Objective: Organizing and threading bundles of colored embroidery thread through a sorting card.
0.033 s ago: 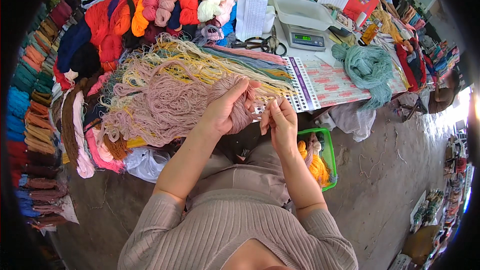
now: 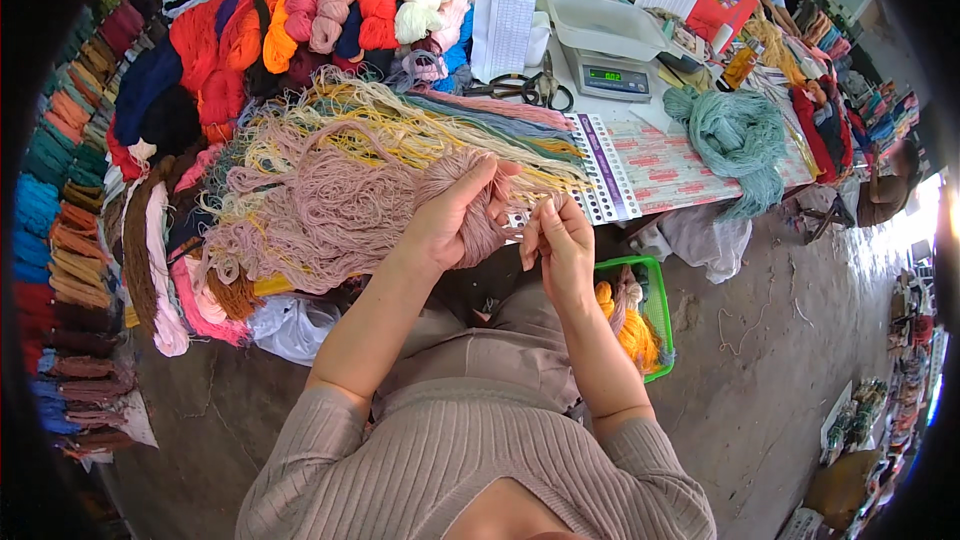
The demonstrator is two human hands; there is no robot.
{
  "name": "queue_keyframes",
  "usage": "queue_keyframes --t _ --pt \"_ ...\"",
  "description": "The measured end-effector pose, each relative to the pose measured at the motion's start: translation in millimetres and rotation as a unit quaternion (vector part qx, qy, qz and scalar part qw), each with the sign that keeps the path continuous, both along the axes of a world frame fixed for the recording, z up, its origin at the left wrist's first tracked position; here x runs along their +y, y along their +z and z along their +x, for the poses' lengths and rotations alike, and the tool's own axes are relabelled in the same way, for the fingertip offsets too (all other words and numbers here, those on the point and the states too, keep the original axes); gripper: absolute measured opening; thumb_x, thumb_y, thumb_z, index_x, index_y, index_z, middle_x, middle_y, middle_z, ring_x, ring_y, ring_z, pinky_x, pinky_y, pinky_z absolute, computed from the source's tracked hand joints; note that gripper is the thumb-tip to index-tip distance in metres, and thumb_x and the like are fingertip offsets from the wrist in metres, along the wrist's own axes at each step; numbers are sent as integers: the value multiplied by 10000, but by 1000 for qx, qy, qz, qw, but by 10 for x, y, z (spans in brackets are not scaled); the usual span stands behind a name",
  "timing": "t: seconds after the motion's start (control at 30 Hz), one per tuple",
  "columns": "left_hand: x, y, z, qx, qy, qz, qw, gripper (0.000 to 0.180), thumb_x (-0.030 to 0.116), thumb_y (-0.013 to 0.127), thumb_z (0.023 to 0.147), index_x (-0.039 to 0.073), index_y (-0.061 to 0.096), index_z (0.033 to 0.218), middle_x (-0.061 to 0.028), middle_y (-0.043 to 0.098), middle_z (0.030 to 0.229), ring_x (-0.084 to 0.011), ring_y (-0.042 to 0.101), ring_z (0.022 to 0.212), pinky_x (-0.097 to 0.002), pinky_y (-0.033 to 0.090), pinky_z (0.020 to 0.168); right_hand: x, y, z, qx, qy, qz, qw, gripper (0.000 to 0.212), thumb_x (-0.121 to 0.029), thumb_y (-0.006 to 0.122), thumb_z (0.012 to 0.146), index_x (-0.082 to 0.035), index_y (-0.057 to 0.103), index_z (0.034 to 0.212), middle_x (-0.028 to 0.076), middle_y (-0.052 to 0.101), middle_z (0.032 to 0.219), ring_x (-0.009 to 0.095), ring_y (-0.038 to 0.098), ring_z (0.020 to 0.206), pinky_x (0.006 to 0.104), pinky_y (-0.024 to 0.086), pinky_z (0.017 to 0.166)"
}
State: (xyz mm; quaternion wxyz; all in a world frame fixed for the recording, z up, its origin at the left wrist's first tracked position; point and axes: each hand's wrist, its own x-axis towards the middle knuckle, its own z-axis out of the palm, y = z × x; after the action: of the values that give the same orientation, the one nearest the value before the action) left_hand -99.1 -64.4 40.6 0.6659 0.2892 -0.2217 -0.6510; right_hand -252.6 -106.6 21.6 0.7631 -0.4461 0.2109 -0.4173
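My left hand point(image 2: 462, 210) is closed round a bundle of dusty-pink yarn point(image 2: 447, 180) at the table's near edge. Beside it on the right, my right hand point(image 2: 556, 242) has its thumb and fingertips pinched together on a thin pink strand that leads toward the bundle. A loose heap of the same pink yarn point(image 2: 325, 195) spreads over the table to the left. Under and behind it lie long cream and yellow strands point(image 2: 480, 147), reaching to a white card with punched holes point(image 2: 606, 168). The palm side of my left hand is partly hidden by yarn.
Coloured skeins point(image 2: 380, 5) are piled at the back left. Scissors point(image 2: 520, 88) lie near a digital scale point(image 2: 605, 75) with a clear tray on top. Teal yarn point(image 2: 730, 135) hangs over the right edge. Below stands a green basket point(image 2: 657, 315) holding yarn.
Hands and yarn look the same as before. Only the reading on the scale's display differs slightly.
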Motion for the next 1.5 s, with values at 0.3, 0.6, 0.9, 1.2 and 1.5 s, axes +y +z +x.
queue_keyframes --t 0.3,0.6,0.9,1.2,1.5 --pt "23 282 395 -248 68 85 963 243 213 552 894 69 552 698 26 442 531 -38 368 396 -188 261 346 -172 11 -237 288 -159 -328 885 137 -83 462 945 -8 526 849 45 592 812 117 545 678 233 449 629" --pt "307 221 2950 103 110 -18 988 367 282 460 948 116 424 622 60 324 459 -56 290 350 -205 267 357 -917 282 -1699 -457 -160 66 873 156 -180 475 938 -29 484 901 34 487 833 135 459 754 260 383 625" --pt "1694 1369 5645 -63 494 -115 860 240 251 409 926 58 525 845 16 422 596 -100 420 500 -204 393 476 -1305 -927 -4257 -191 -430 16 882 172 -215 537 919 -43 532 917 9 498 802 75 394 615 208 323 527" --pt "-226 874 1653 13 306 -16 952 197 92 626 817 14 616 997 -74 660 886 -106 581 634 -229 476 537 -995 -343 -2133 291 -279 -180 897 180 -124 556 893 -50 631 1038 -20 559 754 73 515 634 199 421 587" --pt "-676 -834 -75 30 -97 293 951 345 251 568 887 -44 532 1062 -185 622 970 -258 629 836 -371 540 744 -1177 -921 -414 389 23 -217 895 180 -177 630 823 -5 612 772 64 600 616 127 553 540 277 430 519"
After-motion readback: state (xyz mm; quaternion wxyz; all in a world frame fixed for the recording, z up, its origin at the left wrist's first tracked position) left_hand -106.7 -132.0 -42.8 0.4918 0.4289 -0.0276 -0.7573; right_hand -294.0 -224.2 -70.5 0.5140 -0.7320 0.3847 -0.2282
